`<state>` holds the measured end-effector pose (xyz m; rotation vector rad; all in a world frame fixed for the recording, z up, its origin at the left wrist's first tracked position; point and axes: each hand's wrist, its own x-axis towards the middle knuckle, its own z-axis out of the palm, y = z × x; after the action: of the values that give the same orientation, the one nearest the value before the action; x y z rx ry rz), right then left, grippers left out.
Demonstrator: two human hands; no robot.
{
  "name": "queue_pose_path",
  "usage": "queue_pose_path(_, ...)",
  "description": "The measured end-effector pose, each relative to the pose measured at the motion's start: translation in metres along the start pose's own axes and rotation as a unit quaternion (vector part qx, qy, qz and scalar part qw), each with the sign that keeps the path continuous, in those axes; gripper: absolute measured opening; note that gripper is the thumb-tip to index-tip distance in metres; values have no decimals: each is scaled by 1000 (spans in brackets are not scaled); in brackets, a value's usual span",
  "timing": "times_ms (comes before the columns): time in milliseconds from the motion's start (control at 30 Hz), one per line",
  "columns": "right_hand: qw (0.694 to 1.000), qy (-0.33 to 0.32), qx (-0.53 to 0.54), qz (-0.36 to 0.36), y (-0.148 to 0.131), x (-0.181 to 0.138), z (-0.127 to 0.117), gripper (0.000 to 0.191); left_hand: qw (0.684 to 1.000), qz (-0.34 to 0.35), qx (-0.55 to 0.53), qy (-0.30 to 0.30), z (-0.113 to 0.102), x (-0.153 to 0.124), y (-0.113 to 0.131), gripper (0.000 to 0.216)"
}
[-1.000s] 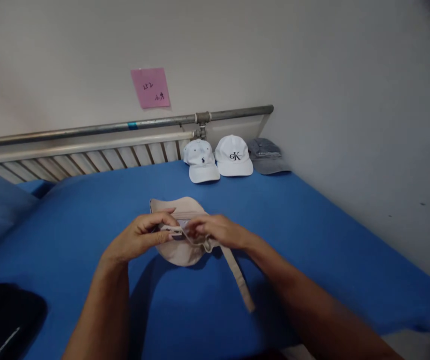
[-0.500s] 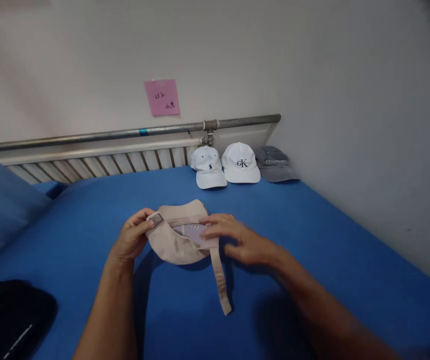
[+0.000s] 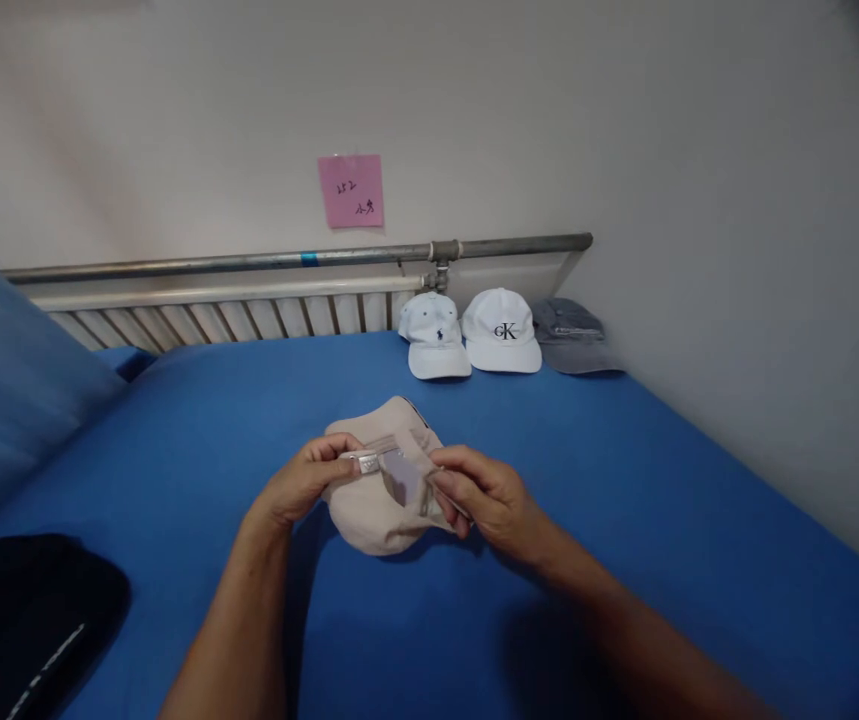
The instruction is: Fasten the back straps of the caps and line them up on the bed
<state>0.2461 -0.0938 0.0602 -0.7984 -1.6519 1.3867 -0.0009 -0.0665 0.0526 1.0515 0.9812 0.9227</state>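
Note:
A beige baseball cap (image 3: 369, 515) is held just over the blue surface, its back opening and inside facing me. My left hand (image 3: 309, 480) pinches the cap's left edge beside a small metal buckle (image 3: 368, 464). On the other side, my right hand (image 3: 478, 498) is closed with thumb and fingers on the cap's strap (image 3: 415, 450), which runs up across the opening. Part of the strap is hidden behind my right fingers.
Against the back stand a white cap with a small figure (image 3: 438, 335), a white cap with letters (image 3: 502, 332) and a grey cap (image 3: 575, 338). A black object (image 3: 31, 620) lies at the lower left. Behind are a metal pipe (image 3: 226, 266) and radiator (image 3: 249, 318).
My right hand has taken hold of the strap, which hung down loose before, and raised it across the opening. My left hand and the buckle have come closer to it.

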Motion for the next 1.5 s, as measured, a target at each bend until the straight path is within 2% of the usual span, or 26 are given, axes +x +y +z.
queue_pose_path(167,994,22,63,87,6,11,1,21,1000,-3,2,-21,6,-1,1,27)
queue_pose_path(367,976,28,165,139,19,18,-4,21,1000,-15,-6,-20,5,-1,-2,24)
queue_pose_path(533,968,22,212,136,16,16,-2,9,999,-22,-17,-34,7,-1,-5,26)
queue_pose_path(700,984,4,143,103,5,11,2,14,997,-30,-32,-58,11,2,-8,27)
queue_pose_path(800,987,-2,137,90,6,10,3,14,996,-21,-46,-71,14,4,-8,28)
queue_pose_path(1033,979,-1,173,107,13,13,7,15,997,-9,-47,-67,13,4,-6,26)
queue_pose_path(1267,969,30,194,148,16,16,13,15,998,0,-56,-20,14,5,-5,26)
queue_pose_path(1500,958,11,238,160,18,17,14,15,998,13,-60,-20,15,5,-6,24)
